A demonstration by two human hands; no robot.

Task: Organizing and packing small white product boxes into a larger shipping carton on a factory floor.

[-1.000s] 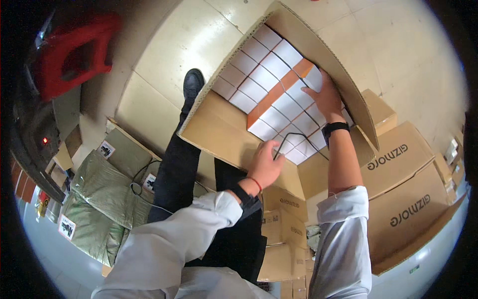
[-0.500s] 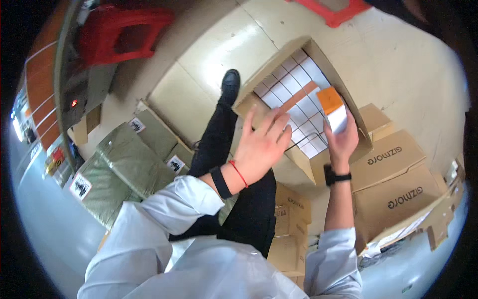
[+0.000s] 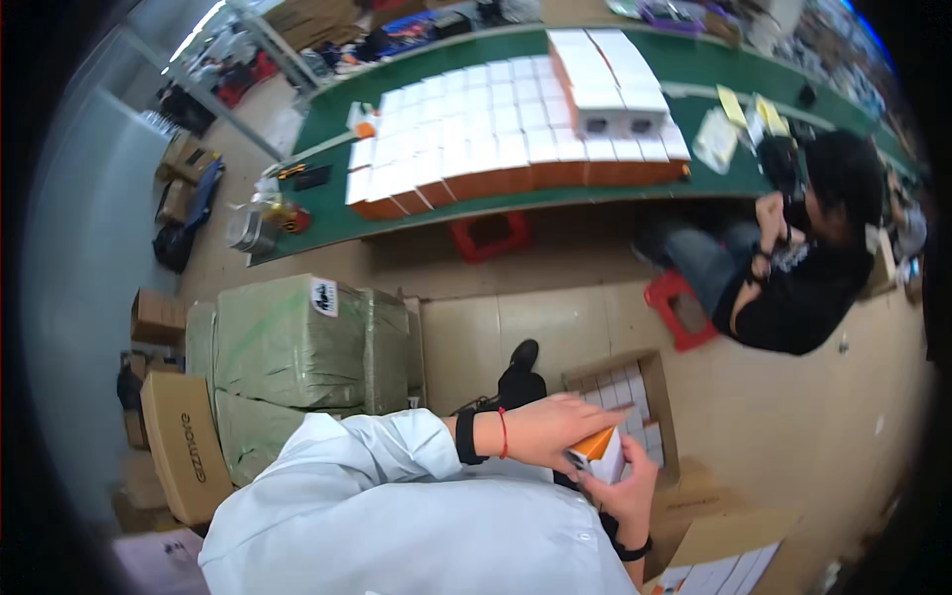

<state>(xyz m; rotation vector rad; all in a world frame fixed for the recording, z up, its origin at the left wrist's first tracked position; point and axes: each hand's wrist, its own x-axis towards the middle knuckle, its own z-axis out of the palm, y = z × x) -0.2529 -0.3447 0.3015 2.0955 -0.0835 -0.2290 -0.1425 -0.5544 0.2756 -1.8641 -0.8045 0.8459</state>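
Observation:
My right hand (image 3: 627, 484) is closed around a small white-and-orange box (image 3: 610, 461), gripping it from its right and near side. My left hand (image 3: 550, 431) reaches across from the left with its fingers stretched out, against or just over the box's orange face; its thumb is hidden, and I cannot tell how firmly it touches. Just beyond both hands stands an open cardboard carton (image 3: 662, 397) on the floor, with rows of white boxes (image 3: 630, 382) inside. A narrow brown strip shows at the left fingertips, too blurred to name.
Beyond is a green table (image 3: 317, 223) bearing many white-and-orange boxes (image 3: 466, 119). A person in black (image 3: 808, 288) sits at right by a red stool (image 3: 679, 312). Green wrapped bales (image 3: 288, 342) stand at left, another open carton (image 3: 739, 526) at lower right.
The view has swung up, bringing the table and seated person into sight. My hands have come together, and the box, still in the right hand, is nearer my body beside the left.

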